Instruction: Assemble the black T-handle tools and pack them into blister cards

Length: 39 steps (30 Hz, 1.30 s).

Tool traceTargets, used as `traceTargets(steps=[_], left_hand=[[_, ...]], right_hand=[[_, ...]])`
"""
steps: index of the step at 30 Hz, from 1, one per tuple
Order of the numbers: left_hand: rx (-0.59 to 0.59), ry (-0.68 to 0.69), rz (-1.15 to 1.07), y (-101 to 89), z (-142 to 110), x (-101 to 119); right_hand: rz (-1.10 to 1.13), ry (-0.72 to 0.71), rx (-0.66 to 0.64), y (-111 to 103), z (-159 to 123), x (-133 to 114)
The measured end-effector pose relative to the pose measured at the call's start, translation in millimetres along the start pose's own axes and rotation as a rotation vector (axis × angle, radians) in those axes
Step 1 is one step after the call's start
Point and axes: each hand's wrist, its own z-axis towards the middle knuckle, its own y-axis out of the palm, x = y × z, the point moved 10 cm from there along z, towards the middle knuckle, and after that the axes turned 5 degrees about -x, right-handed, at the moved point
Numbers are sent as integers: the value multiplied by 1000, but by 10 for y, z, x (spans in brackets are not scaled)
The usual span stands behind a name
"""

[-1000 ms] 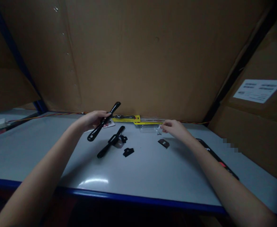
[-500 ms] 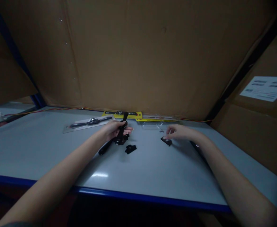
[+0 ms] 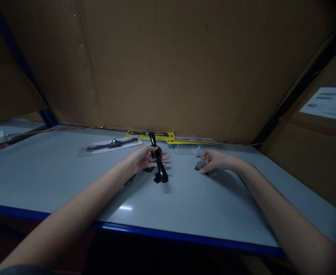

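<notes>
My left hand (image 3: 144,157) is closed around the middle of a black spokeshave body (image 3: 162,172), thumb on top. The body is lifted and turned so its two handles point away from me and toward me. Just past its near end a small black part (image 3: 157,178) shows on the table, partly covered. Another dark piece (image 3: 148,169) lies under my left hand, mostly hidden. On the right, my right hand (image 3: 218,159) pinches a small flat grey blade (image 3: 201,166) between thumb and fingers, close to the tabletop.
A packaged spokeshave (image 3: 113,143) lies at the back left. Behind it is another on a yellow card (image 3: 171,136). Clear plastic packaging (image 3: 183,148) sits beside that. A cardboard wall (image 3: 185,76) stands behind the table, whose blue front edge (image 3: 156,233) is near me.
My left hand has raised and turned the spokeshave body, showing its ring-shaped middle. The blade in my right hand has tilted, and my right thumb has shifted across it.
</notes>
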Motion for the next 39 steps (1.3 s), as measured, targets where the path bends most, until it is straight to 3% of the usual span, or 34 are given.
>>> traceTargets(steps=[6, 10, 15, 18, 24, 39], left_hand=[[-10, -38, -59, 88, -40, -59], [-60, -77, -80, 198, -77, -158], [-100, -103, -95, 346, -130, -272], [-140, -119, -84, 463, -185, -323], [-145, -59, -75, 550, -255, -303], [-195, -93, -95, 595, -264, -329]], right_hand=[[165, -214, -43, -6, -216, -422], [331, -410, 99, -46, -408, -832], [528, -536, 191, 248, -447, -1179], [615, -540, 221, 377, -386, -1200], [567, -500, 333, 357, -362, -1115], [599, -525, 261, 490, -348, -1149]])
